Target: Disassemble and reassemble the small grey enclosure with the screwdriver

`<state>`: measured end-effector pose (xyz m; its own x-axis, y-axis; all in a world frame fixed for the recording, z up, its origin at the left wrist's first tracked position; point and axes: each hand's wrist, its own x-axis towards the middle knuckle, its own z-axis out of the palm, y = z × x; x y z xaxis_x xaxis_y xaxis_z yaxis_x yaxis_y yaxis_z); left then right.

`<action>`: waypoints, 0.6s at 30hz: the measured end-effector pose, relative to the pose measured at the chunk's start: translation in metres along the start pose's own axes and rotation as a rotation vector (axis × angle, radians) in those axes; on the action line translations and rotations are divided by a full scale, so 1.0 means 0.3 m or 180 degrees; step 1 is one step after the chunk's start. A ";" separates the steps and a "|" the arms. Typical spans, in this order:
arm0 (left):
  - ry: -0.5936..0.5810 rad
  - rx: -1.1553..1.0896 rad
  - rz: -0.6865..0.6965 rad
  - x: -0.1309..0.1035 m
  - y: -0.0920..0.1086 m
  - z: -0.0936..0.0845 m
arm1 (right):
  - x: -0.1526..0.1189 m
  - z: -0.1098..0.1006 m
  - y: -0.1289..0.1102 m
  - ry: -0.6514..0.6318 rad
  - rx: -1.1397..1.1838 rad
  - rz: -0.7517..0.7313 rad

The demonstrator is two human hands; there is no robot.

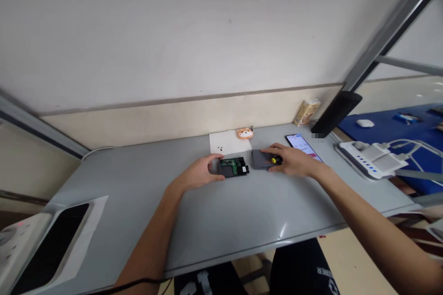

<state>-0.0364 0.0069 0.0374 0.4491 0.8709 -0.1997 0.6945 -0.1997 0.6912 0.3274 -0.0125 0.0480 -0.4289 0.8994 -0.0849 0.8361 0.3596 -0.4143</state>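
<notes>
My left hand (199, 173) is closed on the left end of a black device casing, with the thumb at its near edge and a finger at its far edge. Inside the casing a green circuit board (229, 164) lies bare. To the right, my right hand (292, 160) grips a dark grey plastic cover (260, 158) across its width. A tool handle with a yellow end (275, 160), perhaps a screwdriver, pokes out from under that palm; its other end is hidden. Casing and cover rest on the grey table, a small gap between them.
Behind the casing lies a white paper (226, 142) with several tiny dark screws (220, 148) and an orange animal-face case (245, 133). A phone (301, 144), a carton (306, 112), a black cylinder (336, 113) and a power strip (368, 161) stand right. A tablet-like device (55, 244) lies left.
</notes>
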 end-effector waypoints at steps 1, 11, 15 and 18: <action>-0.0016 -0.0045 0.0007 0.005 -0.001 0.004 | 0.005 -0.010 -0.003 -0.0021 0.0067 -0.0030; 0.0178 -0.0108 -0.0088 0.025 0.023 0.044 | 0.063 0.055 -0.119 -0.0020 0.0251 -0.0369; 0.0329 0.0032 -0.0046 0.023 0.044 0.058 | 0.100 0.114 -0.148 0.0094 0.0119 -0.0461; 0.0395 0.0150 -0.0019 0.019 0.055 0.059 | 0.130 0.114 -0.182 0.0012 0.0353 -0.0631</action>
<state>-0.0124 0.0006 0.0352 0.3739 0.9204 -0.1143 0.7240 -0.2127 0.6561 0.2533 -0.0056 0.0362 -0.5797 0.8148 0.0114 0.6927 0.5001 -0.5197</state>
